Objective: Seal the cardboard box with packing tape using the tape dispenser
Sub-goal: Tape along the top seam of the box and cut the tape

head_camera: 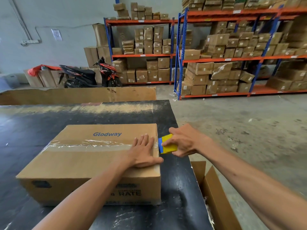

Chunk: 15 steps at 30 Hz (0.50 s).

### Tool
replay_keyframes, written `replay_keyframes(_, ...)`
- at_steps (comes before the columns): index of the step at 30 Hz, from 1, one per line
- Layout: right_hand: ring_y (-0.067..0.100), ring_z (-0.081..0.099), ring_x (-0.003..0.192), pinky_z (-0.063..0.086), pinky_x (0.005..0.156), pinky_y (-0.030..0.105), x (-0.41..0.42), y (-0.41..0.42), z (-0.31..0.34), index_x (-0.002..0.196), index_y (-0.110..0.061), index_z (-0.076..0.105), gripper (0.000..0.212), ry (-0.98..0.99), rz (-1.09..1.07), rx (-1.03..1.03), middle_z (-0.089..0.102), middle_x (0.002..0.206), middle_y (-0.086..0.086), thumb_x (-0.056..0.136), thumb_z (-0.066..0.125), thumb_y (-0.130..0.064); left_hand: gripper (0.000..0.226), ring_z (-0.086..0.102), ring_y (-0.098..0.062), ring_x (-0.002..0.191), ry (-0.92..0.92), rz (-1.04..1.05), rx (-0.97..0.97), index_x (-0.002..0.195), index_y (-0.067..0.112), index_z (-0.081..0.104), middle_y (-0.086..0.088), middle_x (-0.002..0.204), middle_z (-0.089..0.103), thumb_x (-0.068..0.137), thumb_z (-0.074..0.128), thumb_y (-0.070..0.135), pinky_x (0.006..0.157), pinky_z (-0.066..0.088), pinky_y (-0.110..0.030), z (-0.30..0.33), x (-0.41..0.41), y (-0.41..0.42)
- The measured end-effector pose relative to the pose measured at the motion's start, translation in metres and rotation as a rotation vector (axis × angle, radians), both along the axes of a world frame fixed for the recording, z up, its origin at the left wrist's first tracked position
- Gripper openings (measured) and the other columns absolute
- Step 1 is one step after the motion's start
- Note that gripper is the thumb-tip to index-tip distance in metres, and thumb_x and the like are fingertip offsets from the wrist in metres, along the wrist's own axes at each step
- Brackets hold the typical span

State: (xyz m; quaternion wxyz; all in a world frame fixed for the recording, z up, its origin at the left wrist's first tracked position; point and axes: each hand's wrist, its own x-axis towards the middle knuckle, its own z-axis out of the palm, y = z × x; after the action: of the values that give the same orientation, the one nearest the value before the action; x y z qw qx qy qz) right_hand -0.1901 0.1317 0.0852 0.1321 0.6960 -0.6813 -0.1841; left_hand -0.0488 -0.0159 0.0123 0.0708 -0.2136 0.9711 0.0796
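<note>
A closed cardboard box (pixel 79 163) printed "Glodway" lies on the black table (pixel 181 188). A strip of clear packing tape (pixel 89 144) runs along its top seam from the left edge to the right edge. My left hand (pixel 142 151) lies flat with straight fingers on the box top at the right end of the tape, thumb along the right edge. My right hand (pixel 184 141) grips a yellow and blue tape dispenser (pixel 167 144) just past the box's right edge, level with the seam. Tape still joins the dispenser to the box.
An open cardboard carton (pixel 214 193) stands on the floor right of the table. A long cardboard sheet (pixel 78 95) stands behind the table. Shelving racks full of boxes (pixel 232 52) fill the back, with a scooter (pixel 89 75) by the wall.
</note>
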Motion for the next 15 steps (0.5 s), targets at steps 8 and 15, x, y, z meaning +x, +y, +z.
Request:
replay_keyframes(8, 0.028, 0.063, 0.094, 0.039, 0.067, 0.031, -0.011, 0.013, -0.018, 0.134, -0.048, 0.055, 0.051, -0.082, -0.141, 0.061, 0.057, 0.108, 0.004, 0.083, 0.06, -0.048, 0.095, 0.014, -0.033, 0.151, 0.171, 0.198, 0.129, 0.156, 0.008, 0.026, -0.016, 0.165, 0.015, 0.091, 0.02, 0.077, 0.122, 0.008, -0.053, 0.003, -0.013, 0.006)
replay_keyframes(15, 0.026, 0.062, 0.095, 0.035, 0.068, 0.029, -0.033, 0.015, -0.015, 0.13, -0.053, 0.056, 0.05, -0.23, -0.279, -0.294, 0.059, 0.102, 0.001, 0.081, 0.059, -0.057, 0.071, -0.002, -0.045, 0.151, 0.128, 0.496, 0.044, 0.156, -0.002, 0.009, -0.028, 0.163, 0.002, 0.103, 0.027, 0.042, 0.121, -0.003, -0.056, -0.011, -0.064, 0.021)
